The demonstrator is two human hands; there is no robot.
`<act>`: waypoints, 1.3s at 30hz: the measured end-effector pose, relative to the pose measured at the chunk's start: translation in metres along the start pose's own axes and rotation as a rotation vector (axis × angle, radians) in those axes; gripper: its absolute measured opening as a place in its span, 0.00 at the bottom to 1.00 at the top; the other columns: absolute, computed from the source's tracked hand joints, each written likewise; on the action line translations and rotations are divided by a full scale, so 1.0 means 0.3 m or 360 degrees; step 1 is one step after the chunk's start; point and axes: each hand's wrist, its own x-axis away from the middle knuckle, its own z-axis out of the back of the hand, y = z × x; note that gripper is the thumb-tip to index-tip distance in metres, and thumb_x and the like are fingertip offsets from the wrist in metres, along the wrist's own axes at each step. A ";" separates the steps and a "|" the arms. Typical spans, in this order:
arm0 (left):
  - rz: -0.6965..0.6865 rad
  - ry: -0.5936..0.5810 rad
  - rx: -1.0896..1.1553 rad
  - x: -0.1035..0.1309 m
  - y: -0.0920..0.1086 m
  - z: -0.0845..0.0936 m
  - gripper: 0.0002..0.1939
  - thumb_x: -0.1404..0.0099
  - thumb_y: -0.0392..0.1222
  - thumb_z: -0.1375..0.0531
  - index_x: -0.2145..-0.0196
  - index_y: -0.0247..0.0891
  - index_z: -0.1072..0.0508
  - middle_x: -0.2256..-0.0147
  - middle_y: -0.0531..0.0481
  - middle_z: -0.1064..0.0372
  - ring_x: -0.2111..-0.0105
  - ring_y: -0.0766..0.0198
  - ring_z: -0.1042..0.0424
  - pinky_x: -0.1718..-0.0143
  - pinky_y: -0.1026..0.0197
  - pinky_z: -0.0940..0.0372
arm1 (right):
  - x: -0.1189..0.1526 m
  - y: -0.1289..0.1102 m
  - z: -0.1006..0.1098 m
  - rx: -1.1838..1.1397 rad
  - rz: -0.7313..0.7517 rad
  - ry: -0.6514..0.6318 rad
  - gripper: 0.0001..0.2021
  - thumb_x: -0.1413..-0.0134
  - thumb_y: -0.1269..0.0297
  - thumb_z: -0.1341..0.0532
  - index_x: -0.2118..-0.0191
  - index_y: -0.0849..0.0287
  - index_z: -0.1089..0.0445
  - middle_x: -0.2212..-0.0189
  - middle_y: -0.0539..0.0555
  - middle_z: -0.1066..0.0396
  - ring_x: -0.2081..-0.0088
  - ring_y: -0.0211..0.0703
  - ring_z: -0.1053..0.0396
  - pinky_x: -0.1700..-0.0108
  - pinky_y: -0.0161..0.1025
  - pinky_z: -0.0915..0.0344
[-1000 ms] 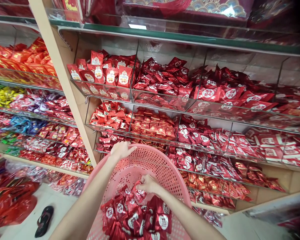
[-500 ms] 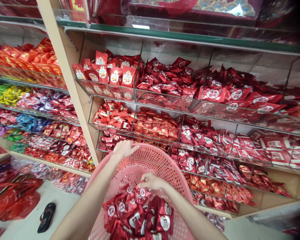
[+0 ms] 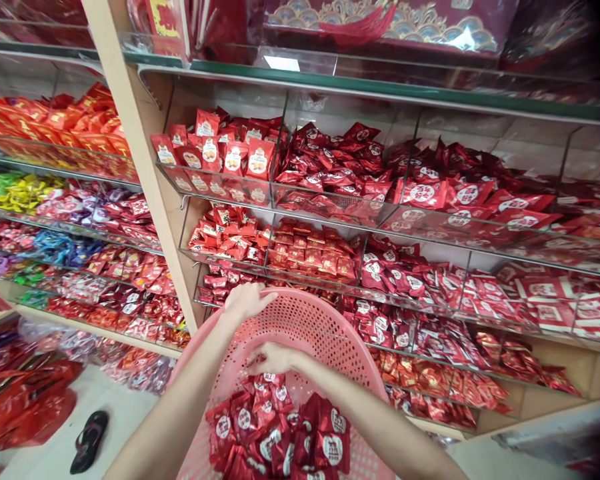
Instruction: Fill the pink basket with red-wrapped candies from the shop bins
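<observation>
My left hand [image 3: 247,301] is closed over the far rim of a pink perforated plastic basket [image 3: 337,337], its thumb lying along the edge. Inside the basket, a heap of red foil packets [image 3: 273,437] with white round labels covers the near part of the bottom. My right hand [image 3: 273,359] hovers just past the far edge of this heap, fingers loosely bent and apart. No packet shows in its grasp, though the fingertips are partly hidden.
Glass-fronted shelves [image 3: 330,210] full of red packets rise right behind the basket. A wooden upright [image 3: 143,157] parts them from colourful packets [image 3: 65,247] on the left. Red plastic bags [image 3: 33,407] and a dark flip-flop [image 3: 89,441] lie on the floor.
My right hand has moved left and a little away from me, off the packet it was touching. My left hand stays on the rim. The view has tilted slightly.
</observation>
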 end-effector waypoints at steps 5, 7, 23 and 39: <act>0.0024 -0.0011 0.0015 0.005 -0.020 -0.003 0.37 0.45 0.69 0.64 0.64 0.39 0.29 0.65 0.41 0.28 0.64 0.53 0.29 0.65 0.57 0.39 | 0.011 -0.007 -0.019 0.0274 -0.0120 -0.0139 0.12 0.62 0.65 0.35 0.66 0.64 0.27 0.77 0.47 0.32 0.77 0.32 0.41 0.75 0.29 0.45; 0.0009 -0.0001 0.0026 0.006 -0.028 -0.007 0.37 0.45 0.69 0.64 0.63 0.40 0.29 0.65 0.42 0.28 0.64 0.53 0.29 0.65 0.56 0.39 | 0.021 -0.010 -0.020 0.0321 -0.0130 -0.0158 0.12 0.61 0.64 0.35 0.67 0.65 0.27 0.79 0.46 0.34 0.78 0.32 0.42 0.76 0.30 0.46; 0.0017 -0.0013 -0.0010 0.000 -0.020 0.003 0.36 0.44 0.68 0.64 0.62 0.40 0.30 0.64 0.42 0.28 0.62 0.54 0.30 0.64 0.57 0.39 | 0.138 -0.063 0.002 0.0240 -0.0156 -0.0181 0.20 0.66 0.59 0.33 0.63 0.63 0.29 0.74 0.47 0.32 0.75 0.32 0.40 0.73 0.30 0.44; -0.0012 0.0015 0.0007 -0.004 -0.021 0.001 0.36 0.44 0.68 0.64 0.63 0.39 0.30 0.65 0.42 0.28 0.63 0.53 0.29 0.64 0.57 0.39 | 0.025 -0.233 -0.171 0.0287 0.0487 -0.0406 0.06 0.52 0.72 0.41 0.66 0.62 0.29 0.69 0.48 0.29 0.69 0.32 0.35 0.66 0.25 0.41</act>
